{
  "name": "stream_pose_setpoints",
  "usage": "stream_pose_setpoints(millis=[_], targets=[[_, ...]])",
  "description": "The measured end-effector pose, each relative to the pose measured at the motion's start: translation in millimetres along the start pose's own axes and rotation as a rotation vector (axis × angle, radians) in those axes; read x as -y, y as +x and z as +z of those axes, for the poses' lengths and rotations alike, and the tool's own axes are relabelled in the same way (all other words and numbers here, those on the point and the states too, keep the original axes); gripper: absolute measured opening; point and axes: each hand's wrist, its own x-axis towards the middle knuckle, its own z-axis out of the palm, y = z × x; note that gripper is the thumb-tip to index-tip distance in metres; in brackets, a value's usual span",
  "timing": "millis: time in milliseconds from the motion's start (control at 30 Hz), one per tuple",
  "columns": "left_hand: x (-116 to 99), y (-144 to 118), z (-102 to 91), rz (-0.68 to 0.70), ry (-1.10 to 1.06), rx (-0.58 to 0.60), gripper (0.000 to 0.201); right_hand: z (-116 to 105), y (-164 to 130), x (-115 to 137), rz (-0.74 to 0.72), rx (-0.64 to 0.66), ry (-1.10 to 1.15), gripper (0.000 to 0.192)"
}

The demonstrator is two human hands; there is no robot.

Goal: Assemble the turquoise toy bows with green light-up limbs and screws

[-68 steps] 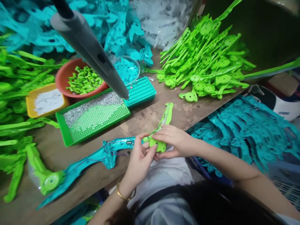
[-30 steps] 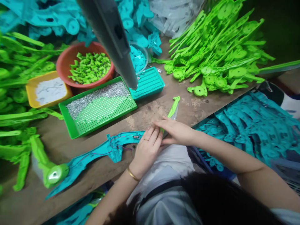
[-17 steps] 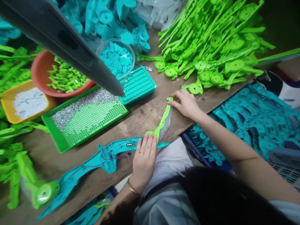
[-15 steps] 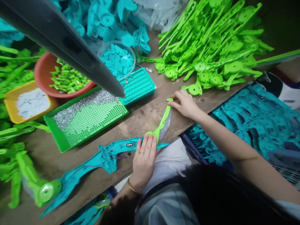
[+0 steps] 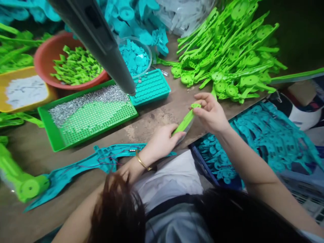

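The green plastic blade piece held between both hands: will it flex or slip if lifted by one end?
The green blade piece looks thin and long, so it probably flexes a little yet holds its shape. It spans from left hand to right hand without sagging, suggesting it is light. Its smooth moulded surface may be slightly slippery; the round end gives a better grip.

Plastic strip [image 5: 185, 122]: bright green. Long flat part [image 5: 83, 165]: teal, with purple wires. Perforated tray [image 5: 87, 116]: green, holding silver screws. Small tray [image 5: 151, 88]: teal, scalloped rows. Bowl [image 5: 48, 55]: red-orange, green pieces inside. Bin [image 5: 15, 72]: yellow, white contents. Bracelet [image 5: 141, 162]: gold. Tabletop [image 5: 152, 121]: worn brown.
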Motion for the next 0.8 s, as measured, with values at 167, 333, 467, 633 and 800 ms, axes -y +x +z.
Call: stream_pose_setpoints(millis=[167, 333, 467, 633, 800], targets=[[3, -2, 3.2, -0.014, -0.172, -0.012, 0.029, 22, -15, -14, 0.049, 0.262, -0.184, 0.040], [9, -3, -12.1, 0.012, -0.166, 0.076, 0.028, 33, -17, -28, -0.049, 0.132, -0.137, 0.038], [14, -7, -23.1, 0.032, -0.041, 0.186, 0.024, 27, -17, -29, -0.022, 0.163, -0.071, 0.038], [18, -13, -14.0, 0.103, -0.084, 0.096, 0.029, 35, -27, -30, 0.102, 0.380, 0.005, 0.035], [22, -17, -19.4, 0.122, 0.037, 0.131, 0.028, 44, -29, -37, -0.021, 0.307, 0.113, 0.022]])
